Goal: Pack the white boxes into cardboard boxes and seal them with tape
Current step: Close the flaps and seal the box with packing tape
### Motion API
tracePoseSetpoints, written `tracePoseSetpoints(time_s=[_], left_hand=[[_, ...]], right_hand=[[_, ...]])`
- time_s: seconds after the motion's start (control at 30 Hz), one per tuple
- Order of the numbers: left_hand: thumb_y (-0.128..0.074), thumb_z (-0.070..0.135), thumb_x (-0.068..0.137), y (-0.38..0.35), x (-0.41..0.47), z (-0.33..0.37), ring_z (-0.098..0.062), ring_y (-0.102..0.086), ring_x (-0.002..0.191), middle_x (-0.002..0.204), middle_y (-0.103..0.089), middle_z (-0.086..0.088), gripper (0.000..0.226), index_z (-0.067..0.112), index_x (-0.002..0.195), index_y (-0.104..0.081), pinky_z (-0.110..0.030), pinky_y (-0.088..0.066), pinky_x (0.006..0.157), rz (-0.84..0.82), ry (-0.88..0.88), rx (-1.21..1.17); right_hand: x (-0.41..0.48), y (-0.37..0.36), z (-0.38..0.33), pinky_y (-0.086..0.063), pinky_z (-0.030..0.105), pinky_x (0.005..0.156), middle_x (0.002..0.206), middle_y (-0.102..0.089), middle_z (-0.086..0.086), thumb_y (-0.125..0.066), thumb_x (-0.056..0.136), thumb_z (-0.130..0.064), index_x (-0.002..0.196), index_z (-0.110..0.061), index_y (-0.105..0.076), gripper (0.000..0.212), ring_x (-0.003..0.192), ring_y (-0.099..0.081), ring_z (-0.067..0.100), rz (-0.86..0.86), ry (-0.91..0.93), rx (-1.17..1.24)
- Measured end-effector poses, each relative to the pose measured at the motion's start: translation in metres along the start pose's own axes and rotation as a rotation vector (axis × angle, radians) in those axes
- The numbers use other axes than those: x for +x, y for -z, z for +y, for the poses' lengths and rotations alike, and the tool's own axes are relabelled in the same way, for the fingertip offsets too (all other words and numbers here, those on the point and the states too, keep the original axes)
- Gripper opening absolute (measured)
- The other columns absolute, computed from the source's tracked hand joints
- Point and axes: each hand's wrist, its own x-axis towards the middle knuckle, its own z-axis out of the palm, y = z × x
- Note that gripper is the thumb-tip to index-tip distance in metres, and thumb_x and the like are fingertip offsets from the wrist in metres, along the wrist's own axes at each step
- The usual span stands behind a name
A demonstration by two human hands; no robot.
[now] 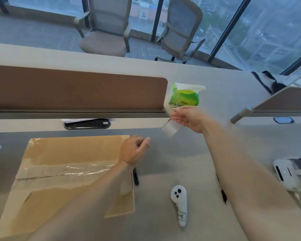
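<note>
Grey tabletop (163,162) stretches before me, backed by a brown divider panel (76,87), with tall windows and two grey office chairs (108,32) beyond it.

One flat brown cardboard box (68,171) lies on the tabletop at my left. Its flaps are closed and a band of clear tape runs along its centre seam. Whatever is inside is hidden, and my left forearm covers part of its near side.

My left hand (134,151) is at the box's far right corner. Its fingers are curled, with thumb and forefinger close together. I cannot tell whether they pinch anything.

My right hand (189,119) is raised farther back and to the right. Its fingers grip one roll of clear tape (169,128), which is blurred and hard to make out.

Just behind that hand stands one green-and-white plastic packet (183,94); its print is too blurred to read.

One white handheld controller (179,204) lies between my forearms. It carries a paper label with handwriting that looks like "015".

One white headset (288,176) sits at the right edge, partly cut off.

One black pen (135,176) lies just beside the box's right edge, its far end hidden under my left wrist. A second dark thin object (223,195) shows along the edge of my right forearm, too hidden to identify.
</note>
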Motion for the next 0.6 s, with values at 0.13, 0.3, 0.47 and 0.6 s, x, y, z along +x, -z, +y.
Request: tracePoseSetpoints(time_s=[0.13, 0.3, 0.47, 0.6], left_hand=[[-0.064, 0.061, 0.064, 0.029, 0.008, 0.027, -0.008, -0.059, 0.074, 0.078, -0.07, 0.007, 0.053, 0.014, 0.088, -0.069, -0.029, -0.045, 0.072, -0.094, 0.299, -0.533], [-0.072, 0.054, 0.072, 0.097, -0.024, 0.033, -0.019, -0.067, 0.096, 0.11, -0.072, -0.009, 0.066, 0.012, 0.123, -0.066, -0.034, -0.054, 0.087, -0.129, 0.205, -0.61], [-0.052, 0.031, 0.104, 0.165, -0.075, 0.022, -0.018, -0.065, 0.072, 0.074, -0.07, -0.005, 0.037, 0.01, 0.083, -0.075, -0.037, -0.058, 0.077, 0.152, 0.186, -0.521], [-0.044, 0.035, 0.104, 0.214, -0.108, -0.005, -0.014, -0.07, 0.074, 0.076, -0.076, 0.002, 0.037, 0.023, 0.09, -0.076, -0.038, -0.058, 0.079, 0.22, 0.241, -0.392]], right_hand=[[-0.059, -0.046, -0.026, -0.057, 0.027, 0.075, 0.087, -0.076, 0.009, -0.065, 0.093, -0.012, 0.095, -0.007, -0.07, 0.007, 0.078, -0.073, 0.017, -0.201, 0.157, -0.343], [-0.113, -0.133, -0.037, -0.06, 0.03, 0.078, 0.093, -0.076, 0.014, -0.065, 0.093, -0.014, 0.098, -0.001, -0.072, 0.016, 0.086, -0.074, 0.023, -0.536, 0.164, -0.773], [-0.12, -0.232, -0.017, -0.058, 0.032, 0.079, 0.098, -0.074, 0.016, -0.06, 0.095, -0.009, 0.103, 0.003, -0.068, 0.016, 0.085, -0.073, 0.025, -0.771, 0.03, -0.971], [-0.121, -0.295, 0.003, -0.057, 0.03, 0.077, 0.095, -0.075, 0.015, -0.057, 0.094, -0.006, 0.096, -0.006, -0.068, 0.012, 0.079, -0.073, 0.023, -0.83, 0.032, -1.094]])
